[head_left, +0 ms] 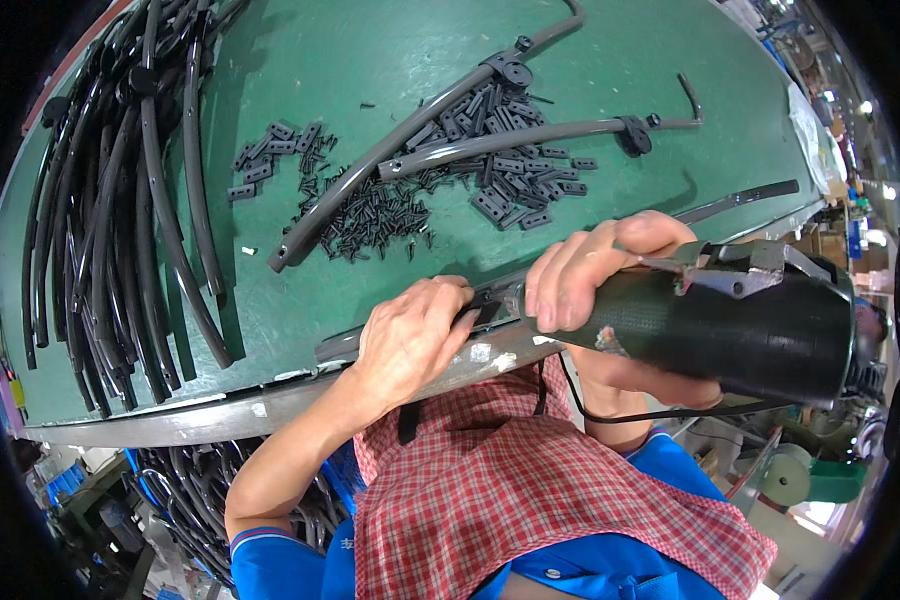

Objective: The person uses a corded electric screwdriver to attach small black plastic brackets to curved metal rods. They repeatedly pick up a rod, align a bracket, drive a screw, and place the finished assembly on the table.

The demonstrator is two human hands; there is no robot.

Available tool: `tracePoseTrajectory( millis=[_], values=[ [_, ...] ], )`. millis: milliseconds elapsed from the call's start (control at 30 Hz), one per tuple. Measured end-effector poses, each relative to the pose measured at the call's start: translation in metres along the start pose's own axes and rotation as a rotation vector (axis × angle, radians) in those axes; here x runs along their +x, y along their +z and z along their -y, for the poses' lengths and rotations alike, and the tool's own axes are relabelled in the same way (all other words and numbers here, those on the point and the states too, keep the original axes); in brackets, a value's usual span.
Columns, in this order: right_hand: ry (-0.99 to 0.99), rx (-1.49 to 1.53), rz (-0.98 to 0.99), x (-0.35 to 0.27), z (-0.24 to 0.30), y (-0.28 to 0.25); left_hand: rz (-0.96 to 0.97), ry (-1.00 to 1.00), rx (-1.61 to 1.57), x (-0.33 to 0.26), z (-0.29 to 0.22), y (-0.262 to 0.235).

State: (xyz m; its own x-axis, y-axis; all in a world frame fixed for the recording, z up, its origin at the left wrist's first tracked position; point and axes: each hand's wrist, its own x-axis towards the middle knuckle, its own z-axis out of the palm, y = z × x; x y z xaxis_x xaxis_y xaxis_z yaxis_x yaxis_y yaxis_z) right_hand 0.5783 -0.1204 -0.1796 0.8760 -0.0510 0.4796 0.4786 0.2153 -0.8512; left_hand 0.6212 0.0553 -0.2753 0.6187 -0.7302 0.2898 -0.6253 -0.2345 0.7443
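My right hand (595, 265) wraps round a thick black cylindrical electric screwdriver (760, 330) with a metal lever on its side and a cord below. The tool's front end points left, toward my left hand (410, 340). Closed fingers of my left hand press a grey metal tube (340, 348) at the table's front edge. A small black piece (485, 308) shows between my left fingertips and the tool's front end. The screwdriver's tip is hard to make out there. A tube end (740, 200) juts out beyond my right hand, apparently of the same tube.
On the green table (270, 60) lie a heap of small black screws (375, 215), a pile of black slotted blocks (515, 180), and two bent grey tubes (370, 180) with black knobs. Many more tubes (110, 220) are stacked at left. A metal edge (240, 420) borders the front.
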Motion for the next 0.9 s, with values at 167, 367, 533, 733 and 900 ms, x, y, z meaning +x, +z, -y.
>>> tracePoseTrajectory(
  millis=[167,367,533,733,900],
  values=[
    [0.347,-0.003,0.087,0.007,0.007,-0.003,-0.025,0.04,-0.027,-0.002,0.002,-0.001],
    [0.05,0.461,0.024,0.015,-0.034,-0.018,-0.047,0.042,-0.038,-0.002,0.004,0.002],
    [-0.141,0.329,-0.271,0.019,-0.047,-0.006,0.018,-0.04,-0.013,-0.003,0.002,-0.002],
    [0.071,-0.237,-0.397,0.035,-0.084,0.011,-0.156,-0.035,-0.06,0.002,-0.003,-0.007],
    [-0.028,0.058,-0.478,0.035,-0.07,0.014,-0.293,-0.351,-0.317,-0.002,0.0,-0.01]
  ],
)
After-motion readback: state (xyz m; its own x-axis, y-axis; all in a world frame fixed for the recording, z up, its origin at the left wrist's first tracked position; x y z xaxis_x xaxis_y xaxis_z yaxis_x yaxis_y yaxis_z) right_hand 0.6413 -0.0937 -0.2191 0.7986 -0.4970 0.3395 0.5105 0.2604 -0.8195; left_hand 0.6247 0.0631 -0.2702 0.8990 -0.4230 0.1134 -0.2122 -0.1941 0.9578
